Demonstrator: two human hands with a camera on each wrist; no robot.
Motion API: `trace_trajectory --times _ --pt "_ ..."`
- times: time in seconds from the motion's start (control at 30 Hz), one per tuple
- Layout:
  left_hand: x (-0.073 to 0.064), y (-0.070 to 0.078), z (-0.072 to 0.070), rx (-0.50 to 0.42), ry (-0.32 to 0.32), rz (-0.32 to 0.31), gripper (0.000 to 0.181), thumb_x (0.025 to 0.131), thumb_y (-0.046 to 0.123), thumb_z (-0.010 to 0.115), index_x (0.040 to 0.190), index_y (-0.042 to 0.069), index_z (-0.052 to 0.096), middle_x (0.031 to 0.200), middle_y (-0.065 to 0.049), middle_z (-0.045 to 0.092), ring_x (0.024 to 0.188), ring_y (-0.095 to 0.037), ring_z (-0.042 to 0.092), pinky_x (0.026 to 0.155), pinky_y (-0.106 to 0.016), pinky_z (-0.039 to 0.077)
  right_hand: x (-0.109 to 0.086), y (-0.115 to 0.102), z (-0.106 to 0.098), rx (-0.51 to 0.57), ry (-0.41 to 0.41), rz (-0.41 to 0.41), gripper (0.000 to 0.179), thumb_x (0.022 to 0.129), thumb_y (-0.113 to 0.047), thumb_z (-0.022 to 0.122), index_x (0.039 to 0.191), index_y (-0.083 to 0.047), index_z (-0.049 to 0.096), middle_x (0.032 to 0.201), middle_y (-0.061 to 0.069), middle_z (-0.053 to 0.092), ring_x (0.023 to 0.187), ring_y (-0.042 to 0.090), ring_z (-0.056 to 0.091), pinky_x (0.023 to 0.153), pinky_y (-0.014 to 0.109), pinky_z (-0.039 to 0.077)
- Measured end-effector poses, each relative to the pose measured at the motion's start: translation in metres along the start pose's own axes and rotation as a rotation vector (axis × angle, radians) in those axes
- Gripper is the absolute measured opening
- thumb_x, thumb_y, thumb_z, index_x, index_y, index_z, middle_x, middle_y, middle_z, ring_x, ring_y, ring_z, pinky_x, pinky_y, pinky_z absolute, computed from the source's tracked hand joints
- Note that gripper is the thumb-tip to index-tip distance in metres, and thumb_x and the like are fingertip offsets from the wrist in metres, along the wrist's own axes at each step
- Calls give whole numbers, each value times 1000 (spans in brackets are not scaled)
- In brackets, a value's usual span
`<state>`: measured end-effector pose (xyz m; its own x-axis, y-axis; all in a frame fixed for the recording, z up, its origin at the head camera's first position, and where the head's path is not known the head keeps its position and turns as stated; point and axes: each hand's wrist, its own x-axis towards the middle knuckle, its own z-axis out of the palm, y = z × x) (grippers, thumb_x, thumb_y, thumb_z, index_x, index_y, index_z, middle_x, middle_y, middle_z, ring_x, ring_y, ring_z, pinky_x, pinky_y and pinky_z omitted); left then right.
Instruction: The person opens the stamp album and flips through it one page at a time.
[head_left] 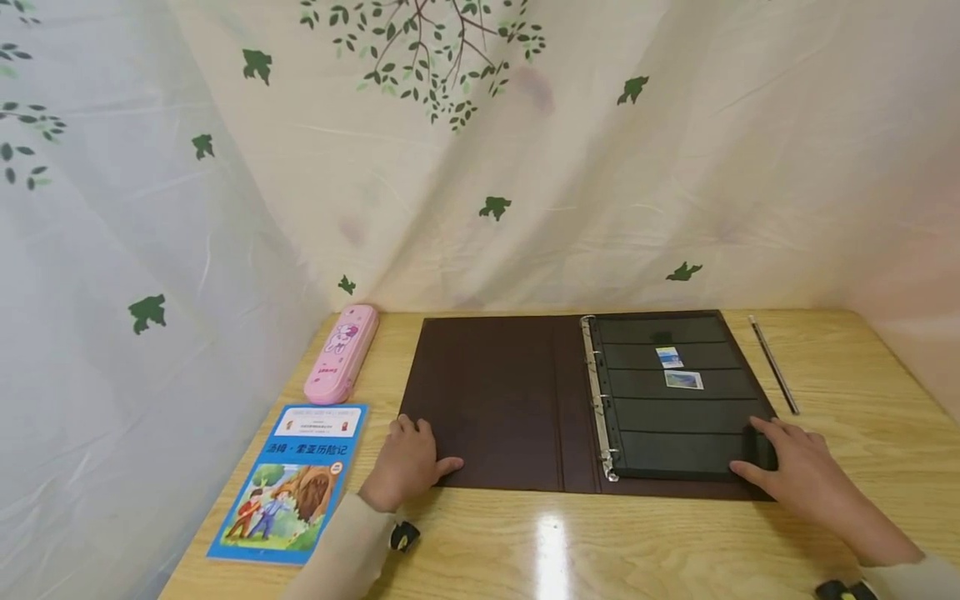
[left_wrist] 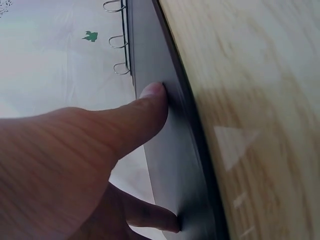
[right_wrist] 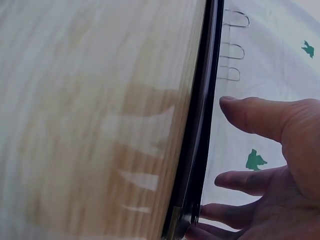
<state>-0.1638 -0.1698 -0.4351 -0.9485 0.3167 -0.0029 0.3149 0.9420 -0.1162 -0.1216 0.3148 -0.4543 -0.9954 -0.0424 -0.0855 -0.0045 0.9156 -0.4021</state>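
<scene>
A dark brown ring binder [head_left: 487, 400] lies spread open on the wooden table. Its metal rings [head_left: 600, 400] hold black stock pages [head_left: 675, 454] with clear strip pockets. Two stamps sit on the page, a blue-and-white one [head_left: 670, 357] above a landscape one [head_left: 684, 380]. My left hand [head_left: 408, 462] rests on the left cover near its lower left corner, thumb and a fingertip touching it in the left wrist view. Over the lower right corner of the pages is my right hand [head_left: 798, 467], thumb and fingers spread apart; in the right wrist view nothing lies between them.
Left of the binder are a pink pencil case [head_left: 342, 354] and a blue-covered book [head_left: 288, 483]. A thin pencil-like stick [head_left: 774, 364] lies on the table [head_left: 480, 550] to the right. Behind hangs a pale curtain [head_left: 570, 167] with leaf and bird prints.
</scene>
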Motion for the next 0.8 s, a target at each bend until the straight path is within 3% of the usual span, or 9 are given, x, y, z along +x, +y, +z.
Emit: trace_trajectory --times 0.3,0.8 --pt "1 0 3 -5 -18 -17 80 83 62 59 105 -16 56 101 -34 54 93 -40 52 81 -45 49 0 -7 -5 15 -7 -5 94 85 -56 62 134 19 33 125 51 27 109 66 26 81 73 29" --pt "2 1 2 -33 -45 -42 82 83 61 59 109 -16 55 106 -35 52 97 -42 52 84 -46 49 -6 -27 -16 -16 70 -1 87 88 -49 62 133 20 35 128 48 26 110 65 25 83 73 28"
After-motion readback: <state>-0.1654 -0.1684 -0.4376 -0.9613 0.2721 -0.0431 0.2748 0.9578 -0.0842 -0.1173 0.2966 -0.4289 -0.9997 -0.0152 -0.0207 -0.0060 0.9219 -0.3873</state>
